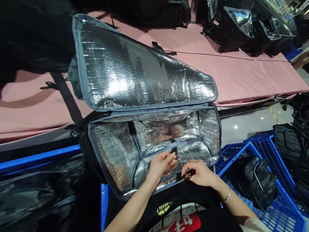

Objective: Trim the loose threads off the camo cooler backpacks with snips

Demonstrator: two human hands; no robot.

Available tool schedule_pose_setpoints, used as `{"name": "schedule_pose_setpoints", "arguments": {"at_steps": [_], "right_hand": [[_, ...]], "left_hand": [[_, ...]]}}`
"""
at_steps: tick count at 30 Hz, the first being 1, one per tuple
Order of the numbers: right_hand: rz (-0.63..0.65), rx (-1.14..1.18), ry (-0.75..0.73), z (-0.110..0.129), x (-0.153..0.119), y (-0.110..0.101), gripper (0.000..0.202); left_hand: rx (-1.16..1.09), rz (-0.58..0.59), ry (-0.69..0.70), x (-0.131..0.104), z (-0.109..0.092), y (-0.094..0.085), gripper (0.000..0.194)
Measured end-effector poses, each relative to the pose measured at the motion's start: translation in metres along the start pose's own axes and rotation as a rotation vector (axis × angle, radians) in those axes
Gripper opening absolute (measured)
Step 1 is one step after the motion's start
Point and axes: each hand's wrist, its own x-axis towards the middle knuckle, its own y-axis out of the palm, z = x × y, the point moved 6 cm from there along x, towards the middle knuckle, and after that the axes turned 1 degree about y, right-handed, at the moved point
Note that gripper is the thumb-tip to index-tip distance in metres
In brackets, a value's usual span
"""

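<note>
An insulated bag (116,141) with a silver foil lining stands open in front of me. Its foil-lined lid (145,71) is raised and leans back over the pink table. My left hand (164,162) is inside the opening, its fingers pinched on a black strap (174,153). At the near rim my right hand (198,172) is closed around a small dark object (189,174), too unclear to name, beside a black tab on the rim.
Behind the bag runs a pink-covered table (253,75) with dark bags on it. Blue crates (287,201) holding dark bags stand at the right. Another blue-rimmed crate (41,158) is at the left.
</note>
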Motion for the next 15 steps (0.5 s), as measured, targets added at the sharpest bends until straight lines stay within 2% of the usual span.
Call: {"name": "schedule_pose_setpoints", "arguments": {"at_steps": [4, 7, 11, 15], "right_hand": [[-0.273, -0.055, 0.176, -0.02, 0.01, -0.016, 0.028], [-0.404, -0.251, 0.193, -0.027, 0.022, -0.02, 0.02], [-0.409, -0.505, 0.135, -0.028, 0.034, -0.013, 0.015], [-0.384, -0.588, 0.078, -0.029, 0.039, -0.006, 0.015]], "left_hand": [[-0.022, 0.0, 0.008, 0.005, 0.001, -0.001, 0.04], [-0.046, 0.011, 0.014, 0.007, 0.002, -0.001, 0.042], [-0.076, 0.02, 0.01, 0.007, 0.001, -0.002, 0.042], [-0.097, 0.037, 0.001, 0.005, -0.002, -0.002, 0.041]]}}
